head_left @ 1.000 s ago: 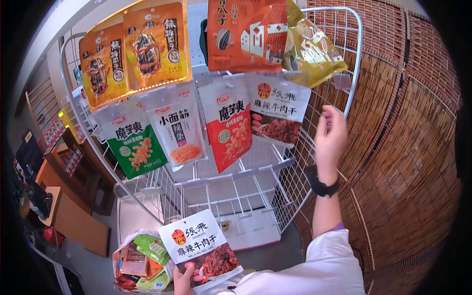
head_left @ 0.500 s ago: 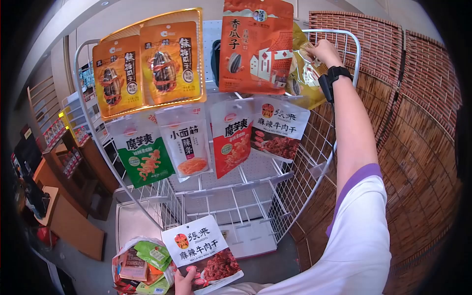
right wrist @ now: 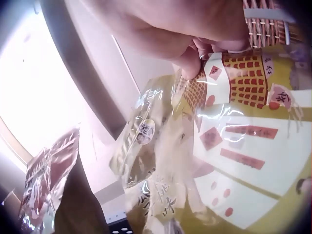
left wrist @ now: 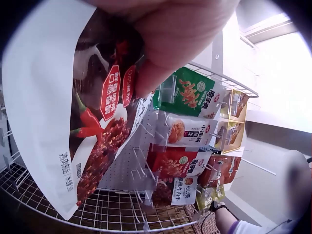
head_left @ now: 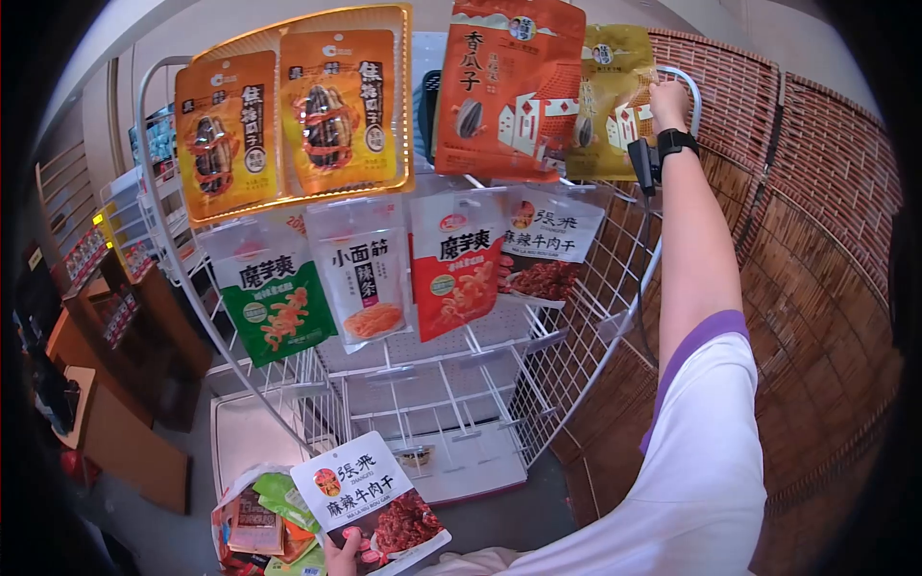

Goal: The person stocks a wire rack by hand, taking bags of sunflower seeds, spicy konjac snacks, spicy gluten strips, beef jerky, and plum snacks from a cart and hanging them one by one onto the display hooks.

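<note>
My left hand (head_left: 341,555) grips the lower left edge of a white and dark beef jerky pouch (head_left: 373,499), its thumb across the front. Close up in the left wrist view, the thumb (left wrist: 163,58) presses on the same pouch (left wrist: 34,97). At the upper right of the rack, my right hand (head_left: 669,104) pinches the side edge of a yellow-gold sunflower seed bag (head_left: 615,72). In the right wrist view the fingers (right wrist: 192,63) curl at the edge of this creased, glossy bag (right wrist: 287,195). An orange seed bag (head_left: 509,77) hangs just left of it.
Below hang a green pouch (head_left: 279,307), a white noodle pouch (head_left: 360,278), a red pouch (head_left: 456,269) and another jerky pouch (head_left: 552,250) on the wire rack (head_left: 576,422). A gold tray (head_left: 403,115) holds two orange packs. A filled bag (head_left: 230,514) stands lower left; woven screens (head_left: 816,288) stand right.
My right hand has risen from beside the hanging jerky pouch to the yellow-gold bag and taken its edge. That bag, slanted before, now stands upright. The left hand keeps its pouch.
</note>
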The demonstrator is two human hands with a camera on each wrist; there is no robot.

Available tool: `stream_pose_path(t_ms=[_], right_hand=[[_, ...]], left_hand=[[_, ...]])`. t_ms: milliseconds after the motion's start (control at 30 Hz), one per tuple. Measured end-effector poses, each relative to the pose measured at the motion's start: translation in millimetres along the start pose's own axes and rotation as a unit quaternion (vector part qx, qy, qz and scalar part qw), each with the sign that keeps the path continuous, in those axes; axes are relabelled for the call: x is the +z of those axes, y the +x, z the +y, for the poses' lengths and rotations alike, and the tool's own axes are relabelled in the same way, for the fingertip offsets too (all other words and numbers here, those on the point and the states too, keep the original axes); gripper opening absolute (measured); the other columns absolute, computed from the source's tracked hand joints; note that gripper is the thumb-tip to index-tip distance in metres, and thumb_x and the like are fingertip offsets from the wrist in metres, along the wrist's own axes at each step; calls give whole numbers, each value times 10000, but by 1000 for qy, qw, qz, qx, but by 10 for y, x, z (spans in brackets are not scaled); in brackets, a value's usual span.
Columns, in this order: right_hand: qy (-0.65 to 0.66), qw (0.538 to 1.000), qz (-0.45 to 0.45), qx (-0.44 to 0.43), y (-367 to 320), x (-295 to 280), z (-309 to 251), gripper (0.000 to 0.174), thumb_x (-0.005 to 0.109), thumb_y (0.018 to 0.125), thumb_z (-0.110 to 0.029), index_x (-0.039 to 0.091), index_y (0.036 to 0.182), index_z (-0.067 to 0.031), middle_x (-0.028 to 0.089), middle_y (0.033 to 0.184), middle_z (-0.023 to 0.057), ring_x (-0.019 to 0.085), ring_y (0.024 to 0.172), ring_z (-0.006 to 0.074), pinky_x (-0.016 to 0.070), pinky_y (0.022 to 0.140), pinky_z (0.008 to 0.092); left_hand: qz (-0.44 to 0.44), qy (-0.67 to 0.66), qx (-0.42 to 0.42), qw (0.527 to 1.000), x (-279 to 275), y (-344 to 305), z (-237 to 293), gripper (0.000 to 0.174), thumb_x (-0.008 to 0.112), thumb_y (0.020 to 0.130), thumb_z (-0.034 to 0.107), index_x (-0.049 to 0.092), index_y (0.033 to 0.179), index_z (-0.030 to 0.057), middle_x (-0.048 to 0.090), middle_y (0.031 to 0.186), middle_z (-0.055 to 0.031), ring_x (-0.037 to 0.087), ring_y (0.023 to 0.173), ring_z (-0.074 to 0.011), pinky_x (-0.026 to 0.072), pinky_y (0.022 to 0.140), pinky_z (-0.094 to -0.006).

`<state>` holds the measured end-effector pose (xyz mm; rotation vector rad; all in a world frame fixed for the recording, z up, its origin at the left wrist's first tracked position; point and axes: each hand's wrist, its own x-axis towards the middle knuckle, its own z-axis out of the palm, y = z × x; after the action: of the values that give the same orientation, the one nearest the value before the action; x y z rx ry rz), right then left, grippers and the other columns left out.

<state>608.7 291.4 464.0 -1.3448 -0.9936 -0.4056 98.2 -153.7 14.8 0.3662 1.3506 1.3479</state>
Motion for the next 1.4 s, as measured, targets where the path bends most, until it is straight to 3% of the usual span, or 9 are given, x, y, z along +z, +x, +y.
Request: stream_pose_path(t_ms=[33,167,333,400,700,1067,1300,1367,1400], right_hand=[[-53,998,39,-14,-29,-19,-17,217,634,772,-190,651,811,24,637,724,175,614,663,298,450,619,409],[74,996,23,42,-1,130,29,244,653,772,-153,631,862,73,637,832,197,614,741,281,452,640,392],[448,869,8,208,-52,331,-106,171,633,776,-112,549,738,33,544,726,58,488,620,159,403,527,371],[480,838,-57,253,-224,243,-233,250,419,846,-84,481,1048,49,550,1059,208,579,879,261,470,704,365],[508,781,-43,360,-442,311,-212,261,413,862,-107,466,1065,48,555,1098,211,590,919,251,475,734,329],[562,752,-71,337,-369,310,-234,317,346,889,-141,434,1110,68,529,1120,197,564,932,256,466,773,377],[503,813,10,294,-271,141,-233,287,365,870,-75,460,1064,114,536,1115,230,578,910,257,461,752,334],[393,881,36,259,-254,-7,-244,134,523,828,-97,550,928,-12,603,818,85,564,663,217,432,562,341],[420,875,43,236,-325,-117,-319,276,416,855,-42,482,1068,120,537,1142,249,598,894,254,471,730,324]], left_hand=[[10,14,0,1000,82,-13,56,312,612,853,165,471,1117,77,581,857,-53,604,665,-136,529,516,-266],[19,-2,14,1000,242,82,-12,319,624,849,186,467,1107,84,575,778,-46,591,576,-156,519,499,-274],[60,-1,46,997,648,49,-118,336,630,844,176,462,1119,82,580,781,-54,595,597,-164,525,504,-299],[45,-22,27,998,824,26,-169,367,635,840,172,448,1143,83,587,809,-60,600,623,-171,533,516,-315],[25,7,71,997,1396,282,-334,296,599,868,203,485,1114,84,599,841,-40,607,640,-152,541,556,-299],[-37,65,73,995,1726,-7,-46,220,609,862,174,512,1025,63,597,787,-47,600,582,-140,523,512,-265],[-58,37,33,997,1542,-21,-60,206,616,853,133,544,1022,41,595,766,-37,589,580,-126,516,515,-249],[-70,27,42,996,1521,11,-47,198,618,848,121,554,1014,35,600,774,-36,590,579,-128,516,505,-252],[-72,24,41,996,1505,18,-34,198,618,848,121,554,1014,35,600,774,-36,590,579,-128,516,505,-252]])
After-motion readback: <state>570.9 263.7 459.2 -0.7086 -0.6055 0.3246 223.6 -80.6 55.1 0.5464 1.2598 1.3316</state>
